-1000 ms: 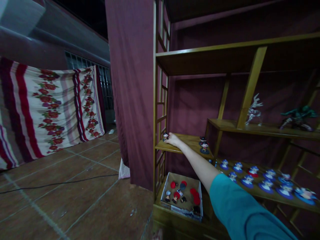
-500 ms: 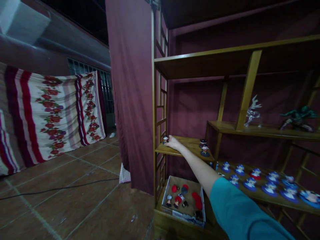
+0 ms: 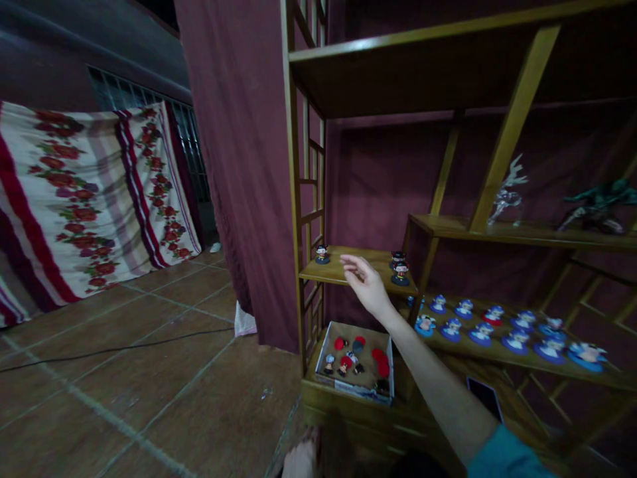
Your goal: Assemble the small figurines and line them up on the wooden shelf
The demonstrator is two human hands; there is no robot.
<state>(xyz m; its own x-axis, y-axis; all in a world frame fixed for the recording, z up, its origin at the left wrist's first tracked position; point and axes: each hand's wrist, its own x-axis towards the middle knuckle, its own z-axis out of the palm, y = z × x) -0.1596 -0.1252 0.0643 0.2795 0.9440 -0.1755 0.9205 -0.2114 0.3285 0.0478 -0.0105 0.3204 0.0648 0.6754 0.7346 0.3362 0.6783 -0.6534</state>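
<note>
My right hand hovers just in front of the small wooden shelf, with fingers loosely extended and nothing held. At the shelf's left end stands a small figurine with black hair, red and yellow clothing and a dark round base, apart from my fingers. Two similar figurines, the front one partly covering the rear one, stand at the right end. My left hand shows only in part at the bottom edge, dim, its fingers hard to make out. Below the shelf, a cardboard box holds several loose figurines and red pieces.
On the lower right shelf are rows of blue-based figurines, one with a red base. A clear figure and a dark green one stand above. A phone-like dark slab lies below. A black cable crosses the tiled floor.
My right hand has let go of the left figurine and drawn back to the right; the figurine stands on the shelf. My view has tilted down, and my left hand has appeared.
</note>
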